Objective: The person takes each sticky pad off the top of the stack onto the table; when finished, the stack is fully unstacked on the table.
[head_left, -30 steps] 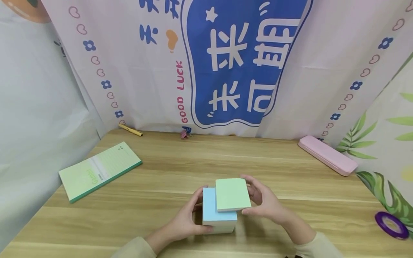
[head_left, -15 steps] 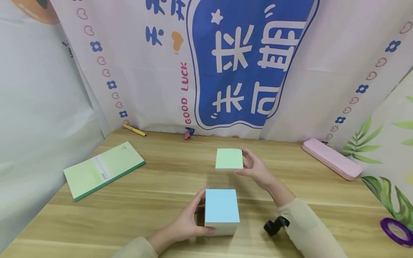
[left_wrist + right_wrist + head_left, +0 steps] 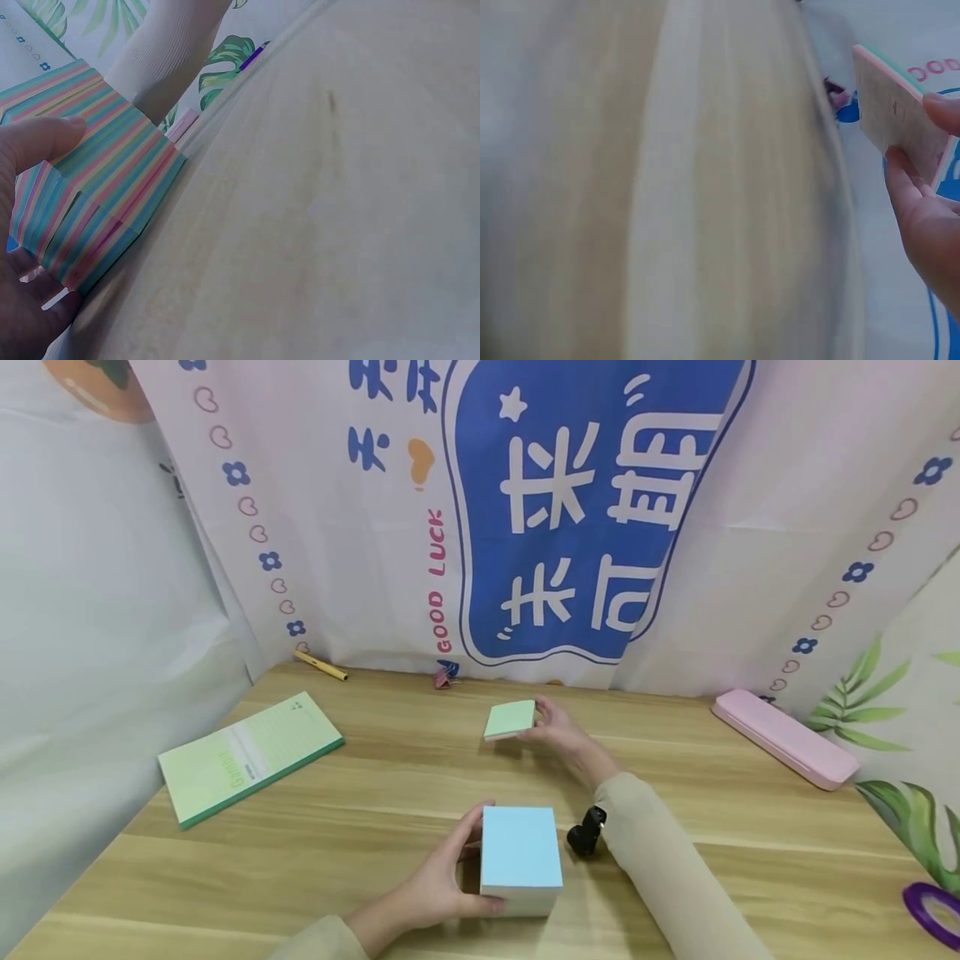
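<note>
In the head view a thick cube-shaped block of note paper (image 3: 521, 847) with a light blue top stands at the near middle of the table. My left hand (image 3: 438, 885) grips its left side, thumb on the near face and fingers round the back. The left wrist view shows coloured stripes along the sides of this paper block (image 3: 112, 157). Farther back, my right hand (image 3: 562, 735) pinches a thin light green note pad (image 3: 510, 719) by its right edge, slightly tilted close over the table. From the right wrist, the pale underside of the note pad (image 3: 896, 112) shows between thumb and fingers.
A green notebook (image 3: 251, 760) lies at the left, with a yellow pen (image 3: 321, 666) behind it. Small binder clips (image 3: 446, 674) sit at the back edge by the hanging cloth. A pink case (image 3: 783, 739) and a purple tape roll (image 3: 930, 914) are at the right.
My right hand has lifted the green note pad off the blue-topped paper block and carried it toward the back of the table, then slightly left and lower. My left hand stays on the paper block.
</note>
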Motion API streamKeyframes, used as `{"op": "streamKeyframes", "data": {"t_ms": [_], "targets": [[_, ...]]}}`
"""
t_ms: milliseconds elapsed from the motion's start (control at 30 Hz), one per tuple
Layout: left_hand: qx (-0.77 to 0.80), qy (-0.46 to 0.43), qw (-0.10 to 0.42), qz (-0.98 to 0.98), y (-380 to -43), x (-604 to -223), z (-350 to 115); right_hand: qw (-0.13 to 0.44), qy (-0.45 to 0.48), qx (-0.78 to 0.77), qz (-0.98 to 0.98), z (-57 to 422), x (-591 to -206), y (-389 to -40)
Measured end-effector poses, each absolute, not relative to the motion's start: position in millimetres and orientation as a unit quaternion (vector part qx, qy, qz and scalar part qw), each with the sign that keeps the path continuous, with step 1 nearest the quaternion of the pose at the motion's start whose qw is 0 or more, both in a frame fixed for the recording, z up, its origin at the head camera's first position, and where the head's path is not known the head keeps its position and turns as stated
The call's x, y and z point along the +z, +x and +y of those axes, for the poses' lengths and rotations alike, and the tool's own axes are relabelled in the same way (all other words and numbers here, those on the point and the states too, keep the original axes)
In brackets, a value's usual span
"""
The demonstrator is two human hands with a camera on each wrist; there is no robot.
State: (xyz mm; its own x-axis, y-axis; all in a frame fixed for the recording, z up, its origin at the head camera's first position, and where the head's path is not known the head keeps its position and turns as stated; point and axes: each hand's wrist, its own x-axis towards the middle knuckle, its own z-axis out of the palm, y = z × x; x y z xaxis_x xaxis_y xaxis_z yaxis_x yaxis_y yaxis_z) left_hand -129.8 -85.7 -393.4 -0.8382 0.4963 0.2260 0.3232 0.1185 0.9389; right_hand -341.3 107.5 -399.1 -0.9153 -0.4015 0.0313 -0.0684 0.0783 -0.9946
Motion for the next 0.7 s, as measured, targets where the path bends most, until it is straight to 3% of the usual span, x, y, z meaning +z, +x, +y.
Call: {"op": "streamKeyframes", "data": {"t_ms": [267,700], "targets": [[0.602,0.28,0.065,0.745,-130,-395,-86,0.127,-0.147,-0.622,0.759,89,-415,-361],[0.599,0.274,0.071,0.749,-129,-395,-86,0.118,-0.118,-0.563,0.81,82,-416,-359]]}}
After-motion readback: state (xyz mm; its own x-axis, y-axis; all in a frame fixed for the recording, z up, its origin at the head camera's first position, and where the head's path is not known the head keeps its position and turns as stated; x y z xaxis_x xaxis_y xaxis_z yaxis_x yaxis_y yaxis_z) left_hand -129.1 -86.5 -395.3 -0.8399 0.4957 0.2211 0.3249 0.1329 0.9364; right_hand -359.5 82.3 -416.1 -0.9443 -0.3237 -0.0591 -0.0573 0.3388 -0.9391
